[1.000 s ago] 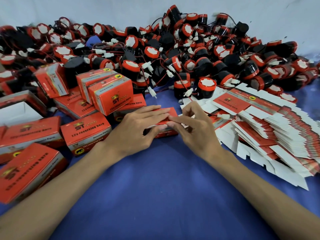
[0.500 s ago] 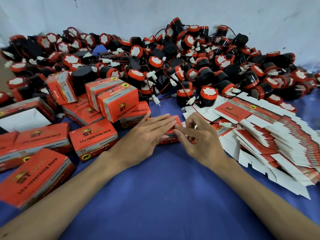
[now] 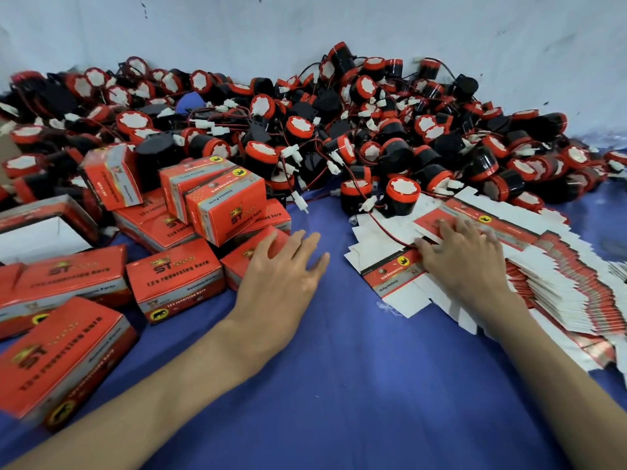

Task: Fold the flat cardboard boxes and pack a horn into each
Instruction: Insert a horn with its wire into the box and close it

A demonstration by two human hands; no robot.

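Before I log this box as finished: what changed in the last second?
The hands parted: the left hand slid the closed box left to the packed boxes, the right hand let go and moved right onto the flat boxes. The horn pile stayed.

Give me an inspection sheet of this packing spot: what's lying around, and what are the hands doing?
Surface: blue cloth, lightly wrinkled.
Job's things: heap of red-and-black horns along the back; closed red boxes piled at left; flat boxes fanned out at right.
Clutter: one open box at far left, white inside showing.
Hands: left hand with straight fingers beside a closed box, contact unclear; right hand spread flat on the flat boxes.
Cables: thin red wires with white plugs tangled through the horns, one trailing over the flat boxes.
Surroundings: pale wall with small dark marks.
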